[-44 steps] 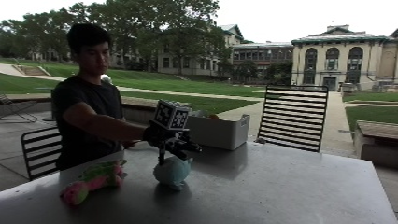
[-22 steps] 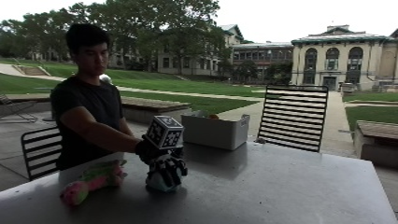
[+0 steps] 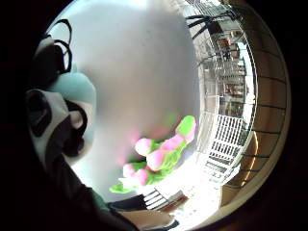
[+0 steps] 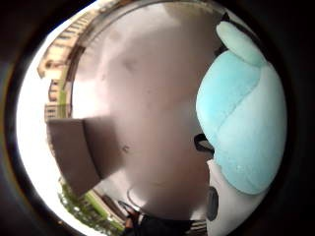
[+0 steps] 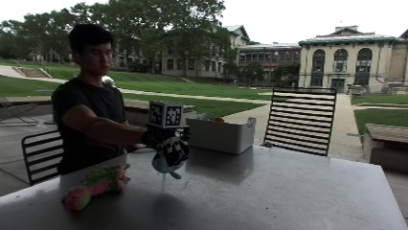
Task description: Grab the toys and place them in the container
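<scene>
Outside view alone: container [image 5: 221, 135] behind grip [image 5: 169, 152].

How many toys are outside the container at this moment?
2: a pale blue toy gripped by the gloved right hand above the table, and a pink-green toy lying on it. The container may hide more.

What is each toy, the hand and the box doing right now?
Gloved right hand: raised above the table, fingers curled round the blue plush toy.
Blue plush toy: held in the air, off the table.
Pink and green plush toy: lying on the table, untouched.
White container: standing upright on the table's far side, open at the top.
</scene>
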Tool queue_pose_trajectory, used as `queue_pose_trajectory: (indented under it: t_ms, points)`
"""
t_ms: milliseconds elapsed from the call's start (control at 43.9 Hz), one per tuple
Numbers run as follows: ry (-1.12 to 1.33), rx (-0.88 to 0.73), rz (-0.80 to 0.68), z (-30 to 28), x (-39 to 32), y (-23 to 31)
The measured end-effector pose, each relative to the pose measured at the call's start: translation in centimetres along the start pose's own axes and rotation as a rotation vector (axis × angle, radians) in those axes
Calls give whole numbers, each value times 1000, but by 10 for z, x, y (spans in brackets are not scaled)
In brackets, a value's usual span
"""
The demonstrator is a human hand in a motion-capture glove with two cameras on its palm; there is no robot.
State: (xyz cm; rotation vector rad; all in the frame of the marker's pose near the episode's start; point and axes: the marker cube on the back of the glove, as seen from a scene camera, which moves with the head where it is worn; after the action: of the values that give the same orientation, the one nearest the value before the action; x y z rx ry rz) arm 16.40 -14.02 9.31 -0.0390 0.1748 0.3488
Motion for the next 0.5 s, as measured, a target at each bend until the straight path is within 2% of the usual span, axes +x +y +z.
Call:
queue_pose_trajectory:
  t_ms: [182, 319, 502]
  points:
    - [-95, 67, 11, -79, -31, 14]
    - [-132, 142, -59, -141, -49, 10]
    - [-174, 204, -124, -217, -117, 38]
